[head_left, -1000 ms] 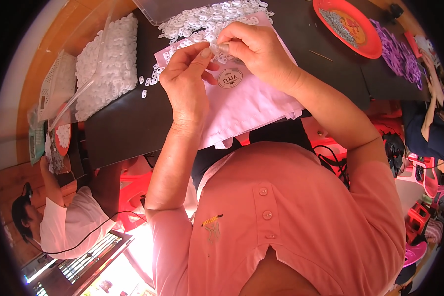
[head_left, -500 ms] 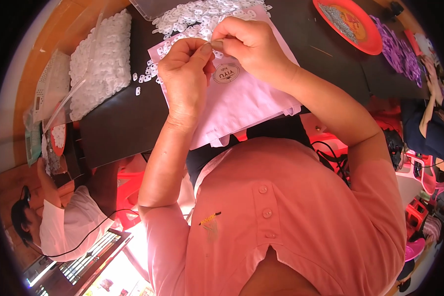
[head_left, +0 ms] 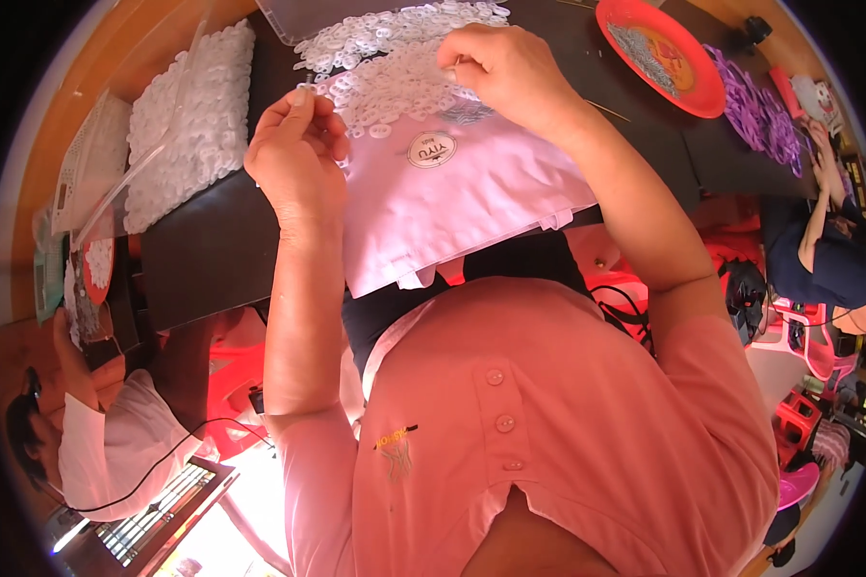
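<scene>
Parting, left hand (head_left: 300,144) (eleven o'clock) and right hand (head_left: 500,77) (one o'clock) are suspending joint work, grips curled, hold indeterminable.

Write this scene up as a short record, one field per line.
Left hand: fingers curled, over the cloth's left edge; grip unclear
Right hand: fingers bent, at the pieces; grip unclear
Surface: dark table
Cloth: pink, with a round label
Pieces: small, white, heaped on the cloth and beyond its far edge
On the cloth too: grey bits
Right side: red plate holding grey bits; purple bundle beside it
Left side: lumpy white block
</scene>
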Tool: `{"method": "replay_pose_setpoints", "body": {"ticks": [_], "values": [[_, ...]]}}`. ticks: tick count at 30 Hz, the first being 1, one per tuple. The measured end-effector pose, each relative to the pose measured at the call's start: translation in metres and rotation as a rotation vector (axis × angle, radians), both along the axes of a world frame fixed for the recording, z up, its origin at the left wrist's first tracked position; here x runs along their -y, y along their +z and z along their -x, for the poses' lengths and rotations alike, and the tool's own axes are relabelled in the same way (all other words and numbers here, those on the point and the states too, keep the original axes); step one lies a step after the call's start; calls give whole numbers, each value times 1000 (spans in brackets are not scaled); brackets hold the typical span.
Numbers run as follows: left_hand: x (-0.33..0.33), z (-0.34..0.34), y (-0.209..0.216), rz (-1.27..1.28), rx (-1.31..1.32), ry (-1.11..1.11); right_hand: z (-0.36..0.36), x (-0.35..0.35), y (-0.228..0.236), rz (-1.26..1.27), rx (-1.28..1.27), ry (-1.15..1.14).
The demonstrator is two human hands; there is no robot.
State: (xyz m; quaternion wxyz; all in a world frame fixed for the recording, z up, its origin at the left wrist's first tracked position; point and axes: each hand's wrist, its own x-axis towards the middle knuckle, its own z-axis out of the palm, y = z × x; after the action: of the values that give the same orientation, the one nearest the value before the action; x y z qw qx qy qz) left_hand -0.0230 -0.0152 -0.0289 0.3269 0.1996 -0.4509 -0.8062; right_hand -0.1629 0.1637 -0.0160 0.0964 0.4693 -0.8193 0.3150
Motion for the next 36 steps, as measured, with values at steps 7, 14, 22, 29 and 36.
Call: {"method": "replay_pose_setpoints", "body": {"ticks": [7, 14, 22, 29, 36], "values": [[6, -2, 5, -53, -34, 112, -24, 10, -4, -118, -159, 198], [2, -2, 4, -45, -31, 100, -40, 42, -5, -285, -254, 282], [-2, -3, 8, -11, 14, 65, -42, 51, -7, -384, -277, 251], [-3, 2, 2, 11, -143, 52, -53, 44, 17, -9, 132, 495], [-6, 0, 9, -97, -164, -83, -78, 58, 4, 289, 784, 426]]}}
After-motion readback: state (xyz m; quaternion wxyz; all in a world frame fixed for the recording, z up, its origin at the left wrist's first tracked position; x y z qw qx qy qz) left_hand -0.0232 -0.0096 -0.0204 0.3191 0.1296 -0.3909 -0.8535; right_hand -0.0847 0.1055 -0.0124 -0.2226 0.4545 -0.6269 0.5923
